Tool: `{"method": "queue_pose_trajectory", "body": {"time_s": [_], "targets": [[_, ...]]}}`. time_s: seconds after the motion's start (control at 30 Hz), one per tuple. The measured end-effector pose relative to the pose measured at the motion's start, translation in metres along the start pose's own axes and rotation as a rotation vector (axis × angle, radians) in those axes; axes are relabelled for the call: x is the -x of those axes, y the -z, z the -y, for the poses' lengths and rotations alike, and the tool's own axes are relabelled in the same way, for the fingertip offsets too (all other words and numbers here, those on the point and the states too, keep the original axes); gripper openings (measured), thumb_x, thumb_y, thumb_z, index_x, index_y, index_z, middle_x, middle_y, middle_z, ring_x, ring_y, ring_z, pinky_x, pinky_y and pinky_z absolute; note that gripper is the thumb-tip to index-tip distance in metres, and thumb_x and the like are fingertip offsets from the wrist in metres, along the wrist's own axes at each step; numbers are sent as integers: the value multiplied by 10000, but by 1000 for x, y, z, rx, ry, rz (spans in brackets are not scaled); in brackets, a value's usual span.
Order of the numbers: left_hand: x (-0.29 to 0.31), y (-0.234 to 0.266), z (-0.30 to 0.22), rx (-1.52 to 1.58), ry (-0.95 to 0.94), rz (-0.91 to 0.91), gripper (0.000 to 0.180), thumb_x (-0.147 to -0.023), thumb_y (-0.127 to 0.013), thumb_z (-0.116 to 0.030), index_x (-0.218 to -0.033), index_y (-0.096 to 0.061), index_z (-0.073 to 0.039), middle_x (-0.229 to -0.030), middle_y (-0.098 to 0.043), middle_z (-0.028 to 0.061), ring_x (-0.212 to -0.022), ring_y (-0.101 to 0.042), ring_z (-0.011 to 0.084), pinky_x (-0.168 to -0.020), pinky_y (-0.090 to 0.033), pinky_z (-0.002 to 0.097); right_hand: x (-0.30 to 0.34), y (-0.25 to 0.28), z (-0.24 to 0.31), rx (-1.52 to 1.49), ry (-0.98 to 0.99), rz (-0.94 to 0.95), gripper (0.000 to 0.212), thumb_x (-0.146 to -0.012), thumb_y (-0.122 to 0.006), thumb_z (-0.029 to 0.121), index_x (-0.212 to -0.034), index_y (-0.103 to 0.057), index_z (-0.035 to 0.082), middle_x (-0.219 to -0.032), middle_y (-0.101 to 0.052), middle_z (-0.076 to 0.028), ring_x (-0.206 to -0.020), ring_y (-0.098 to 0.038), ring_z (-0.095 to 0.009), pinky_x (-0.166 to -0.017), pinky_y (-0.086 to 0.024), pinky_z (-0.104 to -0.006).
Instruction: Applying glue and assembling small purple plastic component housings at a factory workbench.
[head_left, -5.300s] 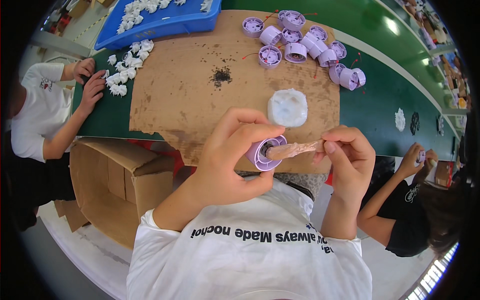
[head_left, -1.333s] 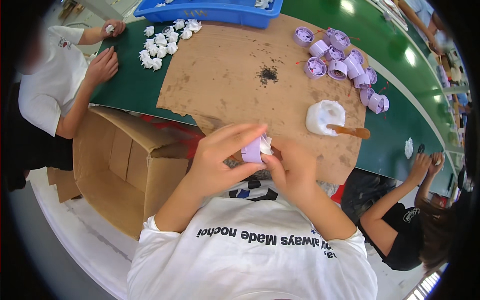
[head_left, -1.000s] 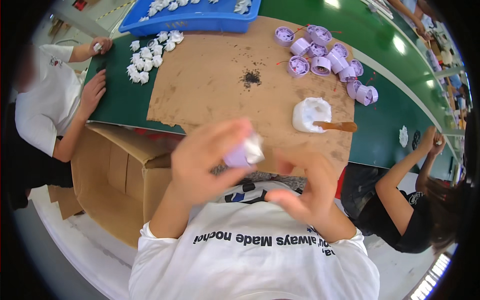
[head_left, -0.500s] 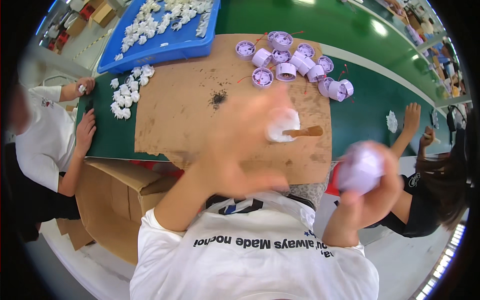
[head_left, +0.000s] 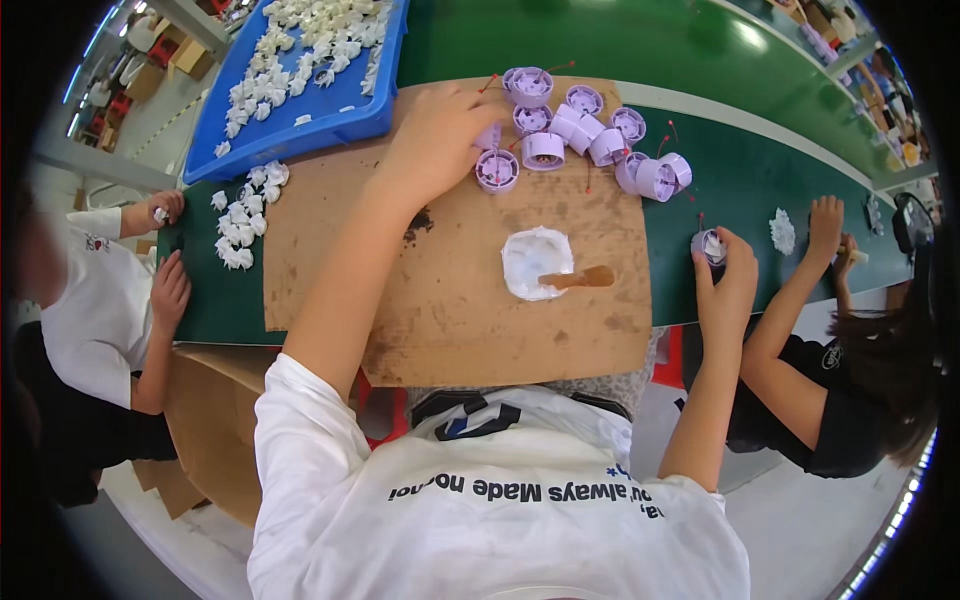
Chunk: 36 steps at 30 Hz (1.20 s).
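At the left end of the cluster of lilac round plastic housings (head_left: 541, 151), my left hand (head_left: 445, 140) has its fingers closed on one lilac housing (head_left: 489, 136), mostly covered by the hand. Off the cardboard on the right, my right hand (head_left: 731, 272) grips another lilac housing (head_left: 708, 247) between thumb and fingers at the green table. Something white shows inside that one, and a thin red-tipped wire sticks up from it. Between my arms lies a white tub or patch of white paste (head_left: 535, 250), with a brown wooden spatula (head_left: 585, 278) resting across its edge.
A stained cardboard sheet (head_left: 420, 320) covers the table before me. At the far left stands a blue tray (head_left: 340, 122) of small white pieces, with more white pieces (head_left: 240, 220) beside it. Co-workers' hands (head_left: 171, 290) are at left and right. An open carton (head_left: 210, 410) sits below left.
My left hand has moved from above the paste to the housings at the back. My right hand has carried its lilac housing forward from near my body to the table on the right.
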<state>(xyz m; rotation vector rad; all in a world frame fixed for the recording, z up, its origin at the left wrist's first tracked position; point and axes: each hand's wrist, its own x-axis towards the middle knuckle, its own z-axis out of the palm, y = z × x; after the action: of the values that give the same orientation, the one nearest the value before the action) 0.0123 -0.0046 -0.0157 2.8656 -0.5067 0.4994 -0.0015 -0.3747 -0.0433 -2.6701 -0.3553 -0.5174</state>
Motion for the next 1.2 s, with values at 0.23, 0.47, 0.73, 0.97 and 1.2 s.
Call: {"method": "queue_pose_trajectory", "body": {"time_s": [0.23,0.47,0.73,0.97,1.2], "targets": [[15,32,-7,110,185,-359,391,-659,-712,-94,-1032,-598,-69,-1022,-601,96,-987,-545,290,-865,-428,397,-5,35,54,-339,23,-64,273,-785,-675,82,-1039,-609,9,-941,-602,-114,-854,-559,-232,-756,-438,-311],[72,53,-49,386,348,-368,426,-664,-698,-58,-1082,-619,-78,-1044,-558,119,-992,-555,284,-867,-450,349,2,40,129,-624,129,290,206,-720,-731,53,-879,-610,0,-715,-583,-90,-587,-530,-194,-532,-429,-285],[139,43,-92,486,407,18,508,-685,-666,-52,-1180,-550,-65,-1096,-551,131,-1038,-509,327,-892,-425,407,-2,32,141,-629,255,253,109,-737,-693,-1,-821,-625,-8,-721,-619,-105,-612,-583,-218,-573,-454,-283],[155,22,-101,502,488,-37,452,-704,-700,-70,-1138,-574,-47,-1143,-540,129,-1021,-517,322,-902,-414,390,10,32,138,-978,-165,161,100,-814,-655,-22,-910,-629,-32,-732,-616,-52,-609,-563,-116,-552,-435,-224],[156,35,-107,770,526,-231,537,-679,-721,-36,-1189,-557,-53,-1092,-536,123,-992,-556,265,-840,-451,342,21,20,113,-1541,-300,239,144,-887,-565,65,-967,-583,-54,-783,-603,-108,-665,-596,-167,-630,-497,-287]]}}
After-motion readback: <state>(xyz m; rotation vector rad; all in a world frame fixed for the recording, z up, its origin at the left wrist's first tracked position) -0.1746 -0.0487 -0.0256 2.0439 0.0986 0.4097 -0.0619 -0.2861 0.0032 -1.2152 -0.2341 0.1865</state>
